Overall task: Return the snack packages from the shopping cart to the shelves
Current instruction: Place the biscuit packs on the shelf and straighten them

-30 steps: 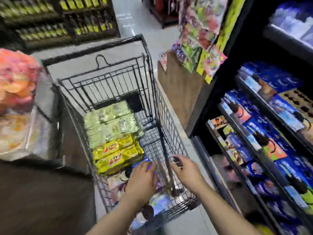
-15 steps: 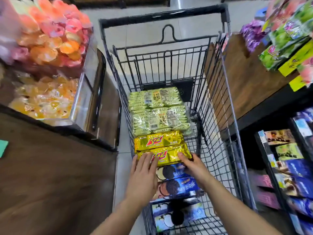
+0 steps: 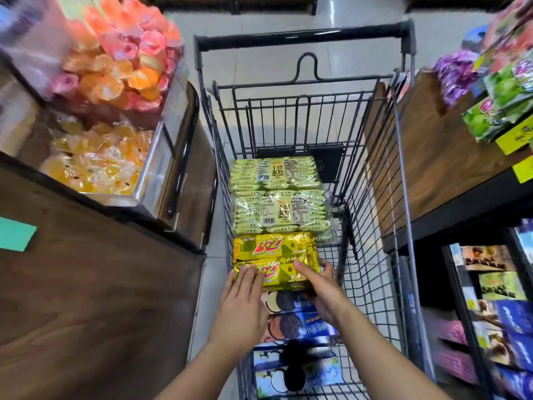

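On my left I see a clear bin [image 3: 170,122] heaped with orange and pink wrapped candies [image 3: 115,53]. Just below it is a second compartment of yellow wrapped candies [image 3: 98,160]. A black rail [image 3: 184,157] runs along the bin front. Both sit on a dark wooden counter [image 3: 101,284], with a teal card [image 3: 16,236] lying at its left edge. Pale tiled floor [image 3: 331,53] ahead, glare on it. Left edge of the view is blurred.

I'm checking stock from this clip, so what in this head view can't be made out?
Head view: blue cookie packs, partly hidden under left hand and right hand.
Head view: nearest pack, blurred, print unreadable.
Head view: right shelf goods, blurred, labels unreadable, cut by the right edge.
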